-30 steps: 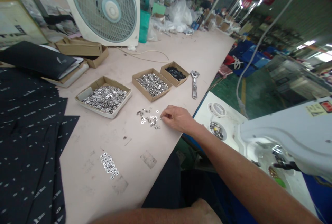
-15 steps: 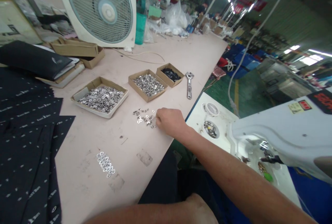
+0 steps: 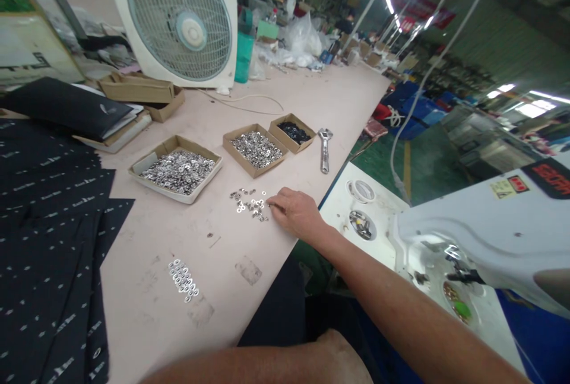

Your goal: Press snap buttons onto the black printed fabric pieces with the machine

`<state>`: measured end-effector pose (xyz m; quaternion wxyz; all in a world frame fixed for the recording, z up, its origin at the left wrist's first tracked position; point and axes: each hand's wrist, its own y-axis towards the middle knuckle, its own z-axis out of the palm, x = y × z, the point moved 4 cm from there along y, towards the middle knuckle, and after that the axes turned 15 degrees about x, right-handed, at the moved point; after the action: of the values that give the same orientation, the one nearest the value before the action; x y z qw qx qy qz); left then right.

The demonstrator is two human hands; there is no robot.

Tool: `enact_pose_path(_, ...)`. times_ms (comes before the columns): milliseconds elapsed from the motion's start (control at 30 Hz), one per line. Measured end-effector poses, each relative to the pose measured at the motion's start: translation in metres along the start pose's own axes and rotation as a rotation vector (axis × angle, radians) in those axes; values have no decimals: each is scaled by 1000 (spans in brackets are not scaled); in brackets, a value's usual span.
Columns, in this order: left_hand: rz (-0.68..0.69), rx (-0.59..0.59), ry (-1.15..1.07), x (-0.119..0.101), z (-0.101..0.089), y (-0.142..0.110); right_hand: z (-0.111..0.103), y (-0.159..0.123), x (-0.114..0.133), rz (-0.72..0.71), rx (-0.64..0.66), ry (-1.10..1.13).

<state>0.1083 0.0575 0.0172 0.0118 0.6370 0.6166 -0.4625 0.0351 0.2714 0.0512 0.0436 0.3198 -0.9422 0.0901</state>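
My right hand (image 3: 294, 213) is closed in a pinch at the right edge of a loose scatter of small metal eyelets and washers (image 3: 255, 208). A tiny dark metallic piece shows at its fingertips, too small to name exactly. My left hand (image 3: 341, 351) is low in the view, over my lap; its fingers are hidden. Several ring-shaped eyelets (image 3: 181, 278) lie grouped in close rows on the table (image 3: 214, 324). Behind the scatter are a cardboard tray of silvery washers (image 3: 189, 199), a box of metal eyelets (image 3: 256, 173) and a smaller box of black pieces (image 3: 299, 148).
An adjustable wrench (image 3: 325, 152) lies near the table's right edge. A white machine (image 3: 472, 212) stands on the right. Dark printed fabric (image 3: 48, 253) covers the left side, below a black folder (image 3: 66, 105). A box fan (image 3: 189, 28) stands at the back.
The fingers of my right hand have shifted slightly, and a small dark piece now shows at their tips. The view has tilted a little; my left arm stays low.
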Motion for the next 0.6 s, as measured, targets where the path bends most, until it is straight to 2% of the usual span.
enact_pose_path(100, 16, -38, -9, 0, -3, -4, 2, -1, -1, -33, -15, 42)
enact_pose_path(233, 4, -110, -40, 4, 1, 4, -2, -4, -5, -17, -41, 214)
enact_pose_path(300, -11, -203, -93, 7, 1, 8, -9, -13, -9, 15, -64, 341)
enact_pose_path(333, -27, -293, -158, 10, -1, 8, -14, -21, -12, 36, -74, 410)
enact_pose_path(400, -72, -558, -407, 20, -10, 1, -24, -44, -19, 90, -85, 541)
enact_pose_path(500, -27, -1013, -1063, 43, -20, -15, -38, -101, -36, 226, -136, 671)
enact_pose_path(567, 75, -1171, -1376, 53, -23, -20, -43, -150, -45, 358, -210, 706)
enact_pose_path(600, 120, -1196, -1433, 55, -25, -21, -41, -175, -47, 430, -243, 717)
